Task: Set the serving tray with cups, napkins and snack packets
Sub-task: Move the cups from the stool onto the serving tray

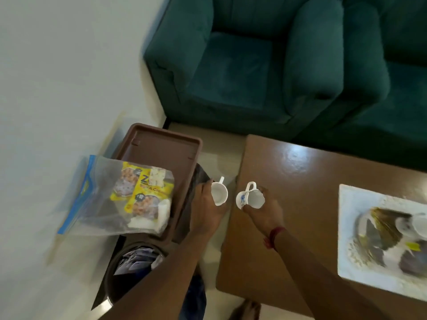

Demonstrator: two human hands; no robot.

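A brown serving tray [159, 144] lies at the left, with a clear zip bag [99, 181] across its near half. Inside the bag are yellow snack packets [141, 192] and white folded napkins [161, 215]. My left hand [203, 209] grips a plain white cup [219, 192] just right of the tray. My right hand [263, 211] grips a white cup with a blue mark [250, 197] over the left edge of the brown table [300, 172]. Both cups hang in the air, tilted.
A white patterned tray [353, 232] on the table's right side carries more white cups [413, 225], blurred. Green sofas [254, 65] stand behind the table. A round brown bin [115, 269] with crumpled contents sits below the serving tray. Pale floor spreads to the left.
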